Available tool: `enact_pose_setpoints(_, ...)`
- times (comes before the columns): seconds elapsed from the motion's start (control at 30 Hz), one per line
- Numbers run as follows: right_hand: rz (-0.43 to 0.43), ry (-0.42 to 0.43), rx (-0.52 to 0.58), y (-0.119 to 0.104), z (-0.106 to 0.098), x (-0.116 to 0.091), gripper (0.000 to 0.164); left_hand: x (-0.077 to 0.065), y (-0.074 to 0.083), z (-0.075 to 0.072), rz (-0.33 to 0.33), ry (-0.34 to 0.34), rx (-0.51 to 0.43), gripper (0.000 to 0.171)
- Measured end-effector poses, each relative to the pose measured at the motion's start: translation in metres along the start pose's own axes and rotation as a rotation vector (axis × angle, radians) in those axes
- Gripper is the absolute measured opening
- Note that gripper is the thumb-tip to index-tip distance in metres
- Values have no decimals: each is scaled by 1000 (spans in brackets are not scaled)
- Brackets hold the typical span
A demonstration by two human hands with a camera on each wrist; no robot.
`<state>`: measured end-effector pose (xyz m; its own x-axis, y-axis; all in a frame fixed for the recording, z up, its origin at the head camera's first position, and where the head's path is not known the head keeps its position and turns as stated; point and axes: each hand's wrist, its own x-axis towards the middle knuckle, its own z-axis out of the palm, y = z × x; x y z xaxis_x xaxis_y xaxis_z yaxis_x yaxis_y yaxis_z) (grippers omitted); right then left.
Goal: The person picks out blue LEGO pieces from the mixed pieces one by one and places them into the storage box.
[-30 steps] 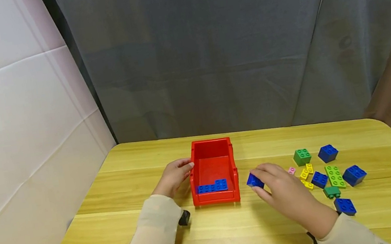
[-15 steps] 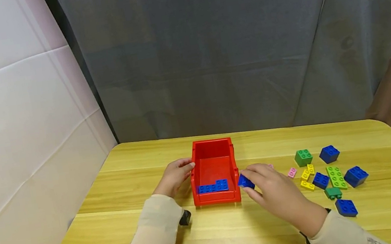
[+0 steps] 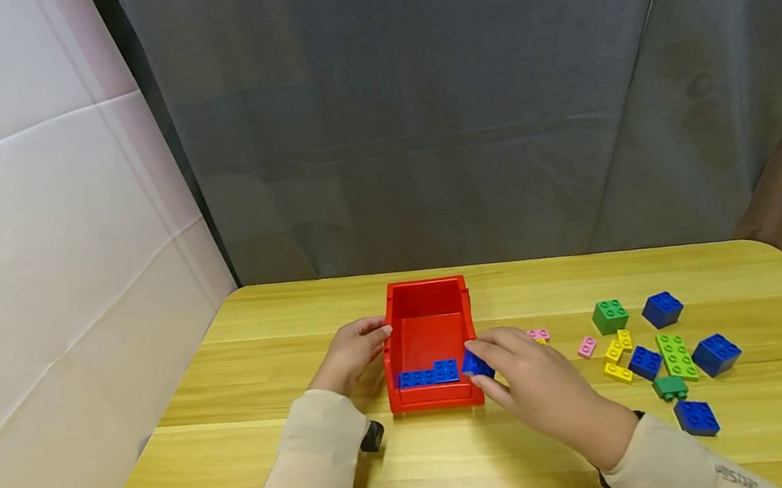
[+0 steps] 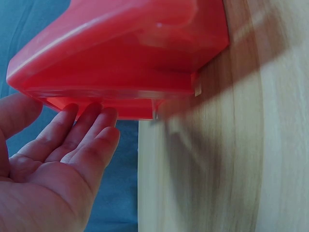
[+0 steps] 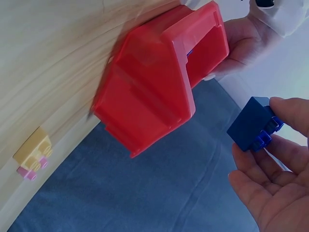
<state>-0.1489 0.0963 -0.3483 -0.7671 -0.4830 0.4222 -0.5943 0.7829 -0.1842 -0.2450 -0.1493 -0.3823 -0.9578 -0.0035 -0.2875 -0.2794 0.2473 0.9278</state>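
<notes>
A red plastic bin (image 3: 441, 395) stands on the table, blue toy bricks (image 3: 445, 370) lying inside at its near end. Against its left side rests my left hand (image 3: 353, 354); in the left wrist view the thumb and nearly straight fingertips touch along the bin's rim. My right hand (image 3: 531, 370) pinches a studded blue brick (image 5: 252, 124) between thumb and fingers. In the head view that brick overlaps the bin's right wall close to the near corner. The right wrist view shows its studs turned toward the palm.
Loose bricks lie to the right: green (image 3: 610, 317), lime (image 3: 677, 357), yellow (image 3: 618, 373), pink (image 3: 587, 347) and several blue ones (image 3: 716, 355). A pink brick (image 3: 538, 334) with yellow beside it sits just beyond my right hand. Dark cloth (image 3: 371, 112) hangs behind the wooden table (image 3: 238, 435).
My right hand has moved left with the blue brick, from beside the bin to over its right wall, uncovering a pink brick behind. My left hand stays at the bin.
</notes>
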Motion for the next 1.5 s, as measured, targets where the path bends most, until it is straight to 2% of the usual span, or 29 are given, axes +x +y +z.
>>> enact_pose_setpoints(0.53, -8, -42, 31, -4, 8, 14, 44, 0, 0, 1, -12, 12, 19, 38)
enact_pose_setpoints(0.77, -44, -34, 29, -3, 9, 20, 44, 0, 0, 0, -13, 12, 18, 37)
enact_pose_setpoints(1.0, -18, -90, 55, -5, 12, 30, 46, 1, 1, 1, 0, 3, 10, 37)
enact_pose_setpoints(1.27, 21, -173, 48, -10, 17, 46, 49, 0, 0, 0, -17, 9, 19, 36)
enact_pose_setpoints(1.5, 26, -187, 41, -13, 20, 56, 49, 0, 0, 1, -4, 5, 9, 37)
